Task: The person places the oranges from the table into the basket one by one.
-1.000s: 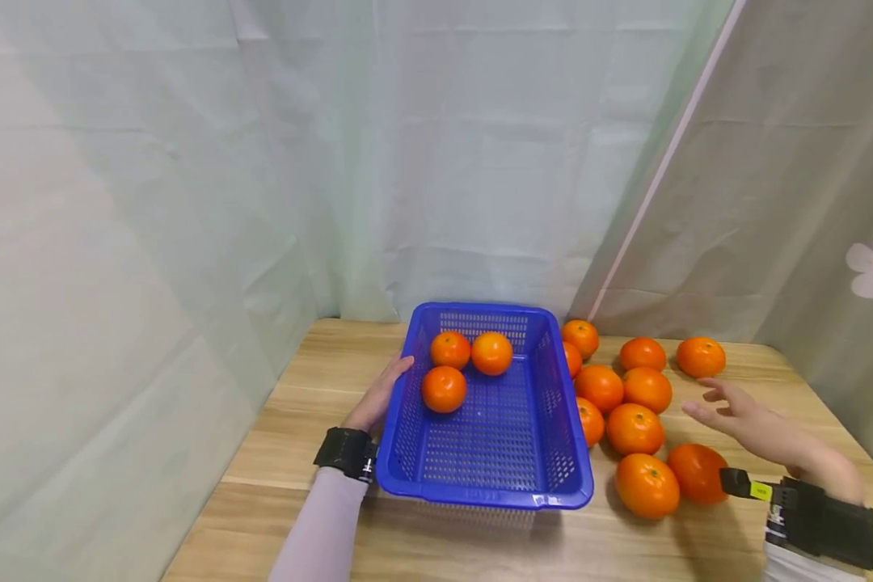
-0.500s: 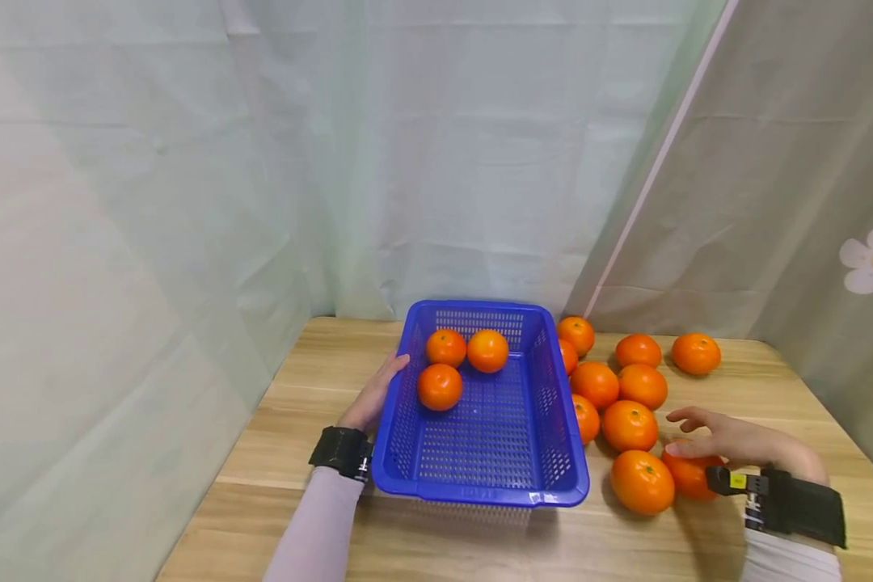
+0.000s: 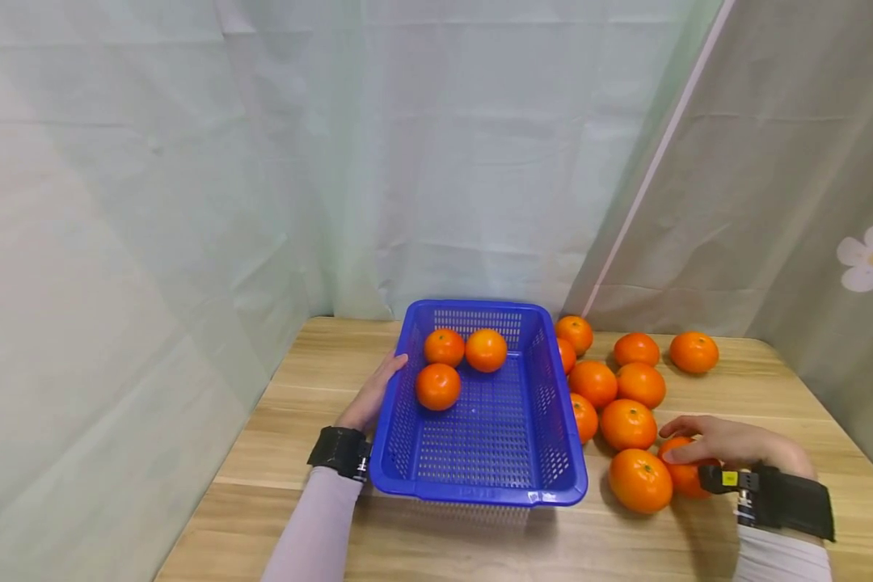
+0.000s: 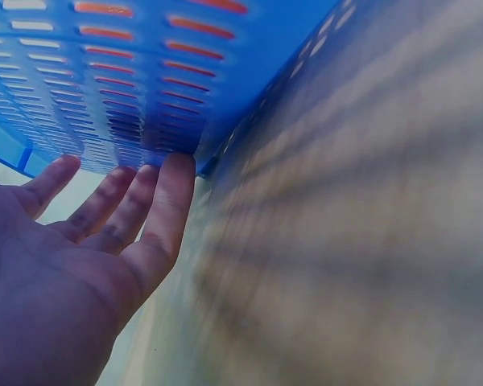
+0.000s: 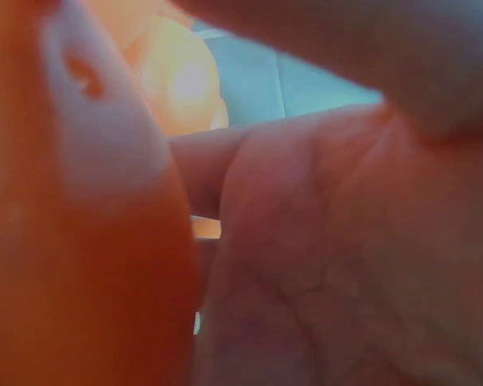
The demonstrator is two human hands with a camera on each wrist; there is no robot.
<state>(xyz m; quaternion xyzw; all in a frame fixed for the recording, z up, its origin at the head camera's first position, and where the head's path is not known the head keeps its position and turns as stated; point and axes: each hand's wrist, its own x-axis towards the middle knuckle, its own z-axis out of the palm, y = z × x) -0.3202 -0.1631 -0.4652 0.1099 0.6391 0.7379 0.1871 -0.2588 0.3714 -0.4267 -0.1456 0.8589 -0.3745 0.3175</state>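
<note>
A blue plastic basket (image 3: 473, 495) with slotted walls stands mid-table in the head view. Inside, toward its far left, lie three mandarins (image 3: 439, 386). My left hand (image 3: 373, 396) rests against the basket's left wall. In the left wrist view its fingers (image 4: 167, 201) are extended, their tips at the slotted wall. Over on the right, my right hand (image 3: 745, 443) holds a mandarin (image 3: 687, 478) on the table, thumb over its top and fingers round its far side. The right wrist view shows this mandarin (image 5: 88, 273) close up beside the palm.
Several loose mandarins (image 3: 629, 424) lie right of the basket, some against its wall. One mandarin (image 3: 641, 481) sits just left of the held one. The wooden table (image 3: 262, 493) meets pale curtains (image 3: 466, 162) at the back and sides.
My right hand has come down and left from above the table, and its fingers have closed round the near-right mandarin. My left hand stays at the basket. The view has shifted slightly.
</note>
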